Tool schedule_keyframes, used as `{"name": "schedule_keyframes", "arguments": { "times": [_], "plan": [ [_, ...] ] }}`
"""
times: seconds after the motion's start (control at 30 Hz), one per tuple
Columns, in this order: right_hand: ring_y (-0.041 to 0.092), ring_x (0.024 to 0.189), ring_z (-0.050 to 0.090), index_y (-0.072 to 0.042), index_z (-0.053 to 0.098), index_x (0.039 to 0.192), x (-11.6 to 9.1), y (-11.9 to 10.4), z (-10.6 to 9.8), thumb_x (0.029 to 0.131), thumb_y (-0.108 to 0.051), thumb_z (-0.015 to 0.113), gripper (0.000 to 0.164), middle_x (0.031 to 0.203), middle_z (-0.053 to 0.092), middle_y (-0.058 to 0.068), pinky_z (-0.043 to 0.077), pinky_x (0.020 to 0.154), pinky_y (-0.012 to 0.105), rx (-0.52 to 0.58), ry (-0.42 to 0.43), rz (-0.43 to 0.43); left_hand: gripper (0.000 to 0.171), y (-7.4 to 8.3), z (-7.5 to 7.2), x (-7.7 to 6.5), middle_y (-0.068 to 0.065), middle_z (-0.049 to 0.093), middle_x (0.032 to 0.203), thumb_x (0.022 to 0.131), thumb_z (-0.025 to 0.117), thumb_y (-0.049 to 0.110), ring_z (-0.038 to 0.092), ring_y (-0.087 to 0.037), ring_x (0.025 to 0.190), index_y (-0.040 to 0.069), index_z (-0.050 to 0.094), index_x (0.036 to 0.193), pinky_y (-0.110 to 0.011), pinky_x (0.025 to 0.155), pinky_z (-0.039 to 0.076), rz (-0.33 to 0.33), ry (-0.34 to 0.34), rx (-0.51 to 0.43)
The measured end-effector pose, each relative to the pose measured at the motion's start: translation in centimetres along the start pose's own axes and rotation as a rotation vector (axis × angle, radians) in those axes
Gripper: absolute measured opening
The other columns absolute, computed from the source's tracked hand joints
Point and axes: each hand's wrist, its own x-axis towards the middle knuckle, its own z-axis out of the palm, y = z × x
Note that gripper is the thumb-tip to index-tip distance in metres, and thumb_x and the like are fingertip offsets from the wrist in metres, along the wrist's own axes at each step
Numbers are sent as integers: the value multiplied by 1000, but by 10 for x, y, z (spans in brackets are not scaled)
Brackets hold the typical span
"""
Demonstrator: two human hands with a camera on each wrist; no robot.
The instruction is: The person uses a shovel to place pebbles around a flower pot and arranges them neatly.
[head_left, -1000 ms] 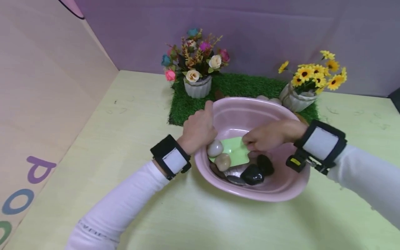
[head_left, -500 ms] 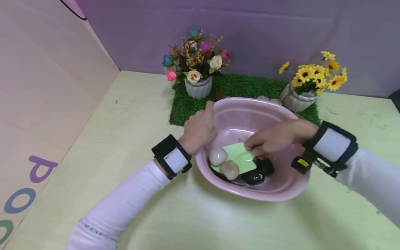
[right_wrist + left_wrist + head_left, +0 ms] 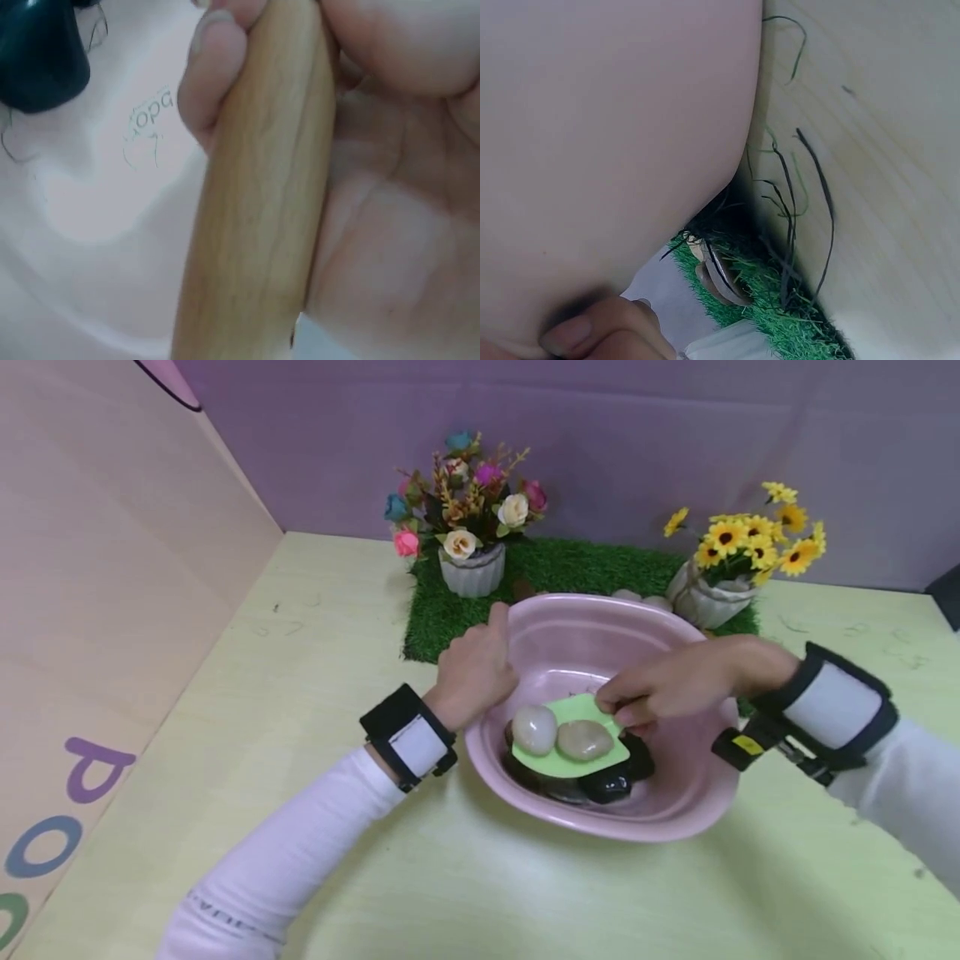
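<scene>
My left hand [image 3: 476,668] grips the left rim of a pink plastic basin [image 3: 577,631]; its fingertips [image 3: 574,334] curl under the rim in the left wrist view. Inside the basin, my right hand [image 3: 678,681] holds a small shovel by its wooden handle [image 3: 259,187], which lies along the palm in the right wrist view. The shovel's light green blade [image 3: 577,706] carries a whitish stone [image 3: 535,730] and a tan stone [image 3: 585,741] side by side. Beneath and beside the blade, black stones [image 3: 606,785] lie on the basin floor, partly hidden by it.
Behind the basin lies an artificial grass mat [image 3: 585,564]. On it stand a pot of mixed flowers [image 3: 472,568] and a pot of yellow flowers [image 3: 708,597]. Several pale stones [image 3: 652,602] show just past the far rim. Loose grass fibres [image 3: 821,187] litter the table.
My right hand has moved rightward with the shovel. Both light stones have shifted right and now sit farther onto the green blade, which covers more of the black stones. My left hand stays put.
</scene>
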Motion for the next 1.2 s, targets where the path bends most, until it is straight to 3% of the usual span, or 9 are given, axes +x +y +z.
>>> {"name": "schedule_keyframes", "arguments": {
  "times": [0.3,0.6,0.77,0.9,0.97,1.1,1.2],
  "plan": [
    [14,78,49,-12,50,88,-9,6,-7,103,-18,41,18,81,48,-1,44,71,24,-40,78,26,62,0,0,0,-18,66,98,83,60,2,65,-29,66,7,35,140,-32,44,48,14,-2,-9],
    [15,75,47,-11,47,92,-21,8,-16,102,-17,45,12,83,47,2,44,66,26,-12,123,49,61,0,-1,-1,-17,65,96,83,60,2,64,-29,66,7,35,138,-33,45,48,16,4,-11],
    [15,82,50,-13,54,104,-30,4,-26,102,-22,46,12,93,52,3,47,70,28,-81,183,90,60,-2,-2,-1,-18,65,96,84,60,2,65,-30,68,7,35,138,-34,47,49,19,9,-9],
    [20,82,56,-17,55,119,-36,3,-34,104,-27,45,21,104,56,6,53,63,33,-61,221,127,59,-2,-1,0,-17,65,96,83,61,3,65,-30,69,8,36,136,-35,48,50,12,5,-9],
    [24,82,57,-16,55,116,-37,2,-38,104,-28,45,20,103,56,10,53,61,35,-44,229,123,59,-1,-1,0,-17,64,96,83,62,3,65,-31,70,8,36,136,-35,49,50,7,0,-13],
    [24,94,57,-16,58,118,-38,0,-48,104,-29,46,23,110,59,9,52,75,36,-46,271,109,60,-1,-2,0,-16,64,96,82,65,4,64,-30,70,9,36,135,-35,49,50,-1,-12,-26],
    [26,90,58,-16,59,118,-38,-2,-54,104,-30,44,24,107,60,9,52,77,37,-45,293,91,60,-2,-2,0,-15,63,93,82,66,4,64,-29,68,8,36,134,-33,48,50,1,-21,-42]
  ]
}}
